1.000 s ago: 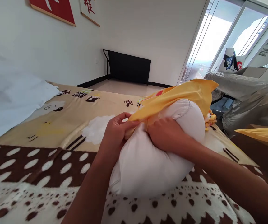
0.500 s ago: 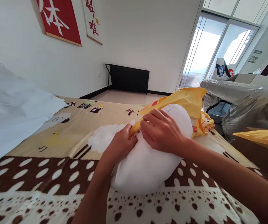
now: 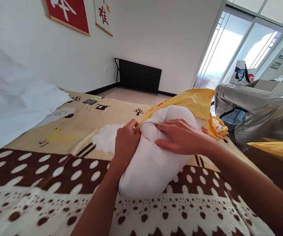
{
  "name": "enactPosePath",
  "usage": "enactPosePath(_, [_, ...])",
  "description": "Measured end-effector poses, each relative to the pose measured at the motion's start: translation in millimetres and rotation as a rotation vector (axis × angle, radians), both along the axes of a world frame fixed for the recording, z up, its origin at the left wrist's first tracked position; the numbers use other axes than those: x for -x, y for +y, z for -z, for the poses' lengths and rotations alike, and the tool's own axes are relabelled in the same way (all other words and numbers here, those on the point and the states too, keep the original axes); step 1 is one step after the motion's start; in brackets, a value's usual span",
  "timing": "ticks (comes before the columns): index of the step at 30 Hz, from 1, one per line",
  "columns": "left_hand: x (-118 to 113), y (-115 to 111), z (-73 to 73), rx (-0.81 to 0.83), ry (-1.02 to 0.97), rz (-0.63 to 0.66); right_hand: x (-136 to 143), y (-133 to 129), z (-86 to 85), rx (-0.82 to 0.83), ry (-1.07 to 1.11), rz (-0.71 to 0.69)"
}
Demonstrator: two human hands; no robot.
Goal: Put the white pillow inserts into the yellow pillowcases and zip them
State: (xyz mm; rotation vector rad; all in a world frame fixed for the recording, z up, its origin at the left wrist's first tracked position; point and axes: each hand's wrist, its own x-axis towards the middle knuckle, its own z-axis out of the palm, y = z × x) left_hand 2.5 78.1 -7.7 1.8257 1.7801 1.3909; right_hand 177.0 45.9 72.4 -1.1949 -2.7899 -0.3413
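Observation:
A plump white pillow [image 3: 146, 173] lies at a slant on the patterned blanket [image 3: 65, 137]. Behind it and along its far side is a yellow fabric cover [image 3: 195, 100], its edge reaching down to the left. My left hand [image 3: 127, 139] is closed on that edge, beside the pillow's left side. My right hand [image 3: 181, 136] presses into the pillow's upper middle, fingers bent round a fold of its white fabric, with the thumb below.
White bedding [image 3: 20, 98] is heaped at the left. A silver-wrapped bulky item [image 3: 254, 101] and a yellow cloth [image 3: 276, 149] over a brown box are on the right. A black folded panel [image 3: 139, 75] leans against the far wall.
My right hand has moved off the yellow edge and slightly right, onto the white pillow. My left hand has shifted a little up and left with the edge. More of the pillow's top shows.

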Motion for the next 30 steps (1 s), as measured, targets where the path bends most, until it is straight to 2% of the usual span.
enactPosePath(4, [-2.3,0.0,-0.1,-0.053,-0.068,0.061,6.9,15.5,-7.9,0.086,-0.082,0.023])
enactPosePath(7, [-7.8,-6.8,-1.3,-0.124,-0.186,0.112,15.5,22.7,-2.2,0.121,-0.160,0.059])
enactPosePath(9, [-13.9,-14.3,-2.6,-0.181,-0.190,0.134,20.6,26.5,6.5,0.129,-0.180,0.108])
enactPosePath(11, [-20.6,-22.7,-4.1,-0.257,-0.121,0.143,22.8,31.1,17.7,0.104,-0.145,0.145])
enactPosePath(14, [-27.3,-33.2,-6.7,-0.363,0.042,0.152,19.3,39.9,32.0,0.041,-0.017,0.113])
enactPosePath(19, [-25.2,-37.5,-10.0,-0.382,0.214,0.188,1.4,44.5,37.6,-0.116,0.213,0.066])
enactPosePath(22, [-24.5,-35.6,-8.1,-0.399,0.215,0.108,-9.8,30.7,41.2,-0.176,0.310,0.079])
enactPosePath(26, [-28.4,-35.9,-2.5,-0.508,0.116,0.006,-16.3,-13.2,50.0,-0.402,0.410,0.076])
enactPosePath(28, [-30.6,-38.9,-1.7,-0.539,0.044,-0.017,-12.8,-42.2,51.4,-0.534,0.416,-0.030])
enactPosePath(30, [-32.4,-43.8,-3.3,-0.528,-0.018,0.006,-3.7,-68.8,51.6,-0.584,0.385,-0.262])
